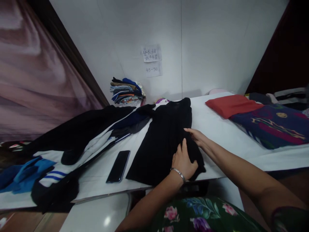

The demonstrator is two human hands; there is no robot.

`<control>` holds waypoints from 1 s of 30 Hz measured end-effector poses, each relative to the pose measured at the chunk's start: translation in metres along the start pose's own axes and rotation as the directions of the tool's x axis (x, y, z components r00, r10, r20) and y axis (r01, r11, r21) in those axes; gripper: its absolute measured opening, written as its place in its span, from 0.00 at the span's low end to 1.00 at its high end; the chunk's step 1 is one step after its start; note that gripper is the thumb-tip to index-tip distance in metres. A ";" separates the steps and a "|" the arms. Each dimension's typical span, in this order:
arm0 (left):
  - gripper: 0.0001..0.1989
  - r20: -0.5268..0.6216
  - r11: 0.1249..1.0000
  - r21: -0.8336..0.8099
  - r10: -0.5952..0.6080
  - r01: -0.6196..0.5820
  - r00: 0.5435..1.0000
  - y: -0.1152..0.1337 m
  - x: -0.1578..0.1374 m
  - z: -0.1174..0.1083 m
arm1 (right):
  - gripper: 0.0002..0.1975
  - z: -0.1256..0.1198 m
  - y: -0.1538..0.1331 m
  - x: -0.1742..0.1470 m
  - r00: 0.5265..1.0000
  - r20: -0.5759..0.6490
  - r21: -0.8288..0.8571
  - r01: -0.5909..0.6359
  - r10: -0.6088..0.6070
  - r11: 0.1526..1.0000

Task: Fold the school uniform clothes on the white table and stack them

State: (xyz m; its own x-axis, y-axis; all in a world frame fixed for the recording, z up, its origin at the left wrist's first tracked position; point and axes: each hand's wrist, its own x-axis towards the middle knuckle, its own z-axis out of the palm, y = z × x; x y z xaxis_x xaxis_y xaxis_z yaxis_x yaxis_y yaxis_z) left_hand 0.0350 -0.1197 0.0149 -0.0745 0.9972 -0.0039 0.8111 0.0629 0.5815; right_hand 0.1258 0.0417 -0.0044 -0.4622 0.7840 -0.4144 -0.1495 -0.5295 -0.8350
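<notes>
A black garment (166,135) with a round neckline at its far end lies partly folded on the white-covered table (96,174). My left hand (183,161), a silver bracelet on its wrist, rests on the near right part of the cloth with thumb and fingers apart. Just beyond it, my right hand (197,136) is closed on the garment's right edge, where the fabric is turned inward. Part of the right fingers is hidden by the cloth. To the left of the garment, a dark phone (118,166) lies face up.
Loose black and white clothes (79,129) cover the table's left side, beside blue cloth (29,172). At the back stands a stack of folded clothes (126,91). A red folded garment (231,104) and a patterned navy one (272,125) lie right. Paper notes (152,60) hang on the wall.
</notes>
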 end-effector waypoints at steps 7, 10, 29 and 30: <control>0.47 0.016 0.985 -0.086 0.150 -0.148 0.989 -0.032 0.001 -0.036 | 0.07 -0.016 -0.005 -0.009 0.999 0.035 0.005 0.012 -0.012 1.000; 0.47 0.084 0.981 -0.092 0.180 -0.172 0.980 -0.038 -0.006 -0.060 | 0.13 -0.029 -0.015 -0.003 0.999 0.032 0.017 0.004 -0.004 1.000; 0.53 0.362 0.960 0.076 0.225 -0.269 0.905 -0.081 -0.073 -0.124 | 0.02 -0.076 -0.098 0.115 0.906 -0.420 0.013 0.070 -0.059 0.997; 0.52 0.369 0.949 0.093 0.248 -0.302 0.896 -0.081 -0.067 -0.124 | 0.03 -0.082 -0.106 0.109 0.891 -0.444 0.007 0.108 -0.093 0.994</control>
State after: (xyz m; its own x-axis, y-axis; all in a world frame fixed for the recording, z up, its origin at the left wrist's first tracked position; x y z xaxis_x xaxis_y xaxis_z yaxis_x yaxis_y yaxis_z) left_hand -0.0975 -0.1965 0.0685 0.3485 0.9237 -0.1590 0.8463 -0.2372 0.4769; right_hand 0.1631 0.2101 0.0086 -0.0102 0.8920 -0.4519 -0.2049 -0.4442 -0.8722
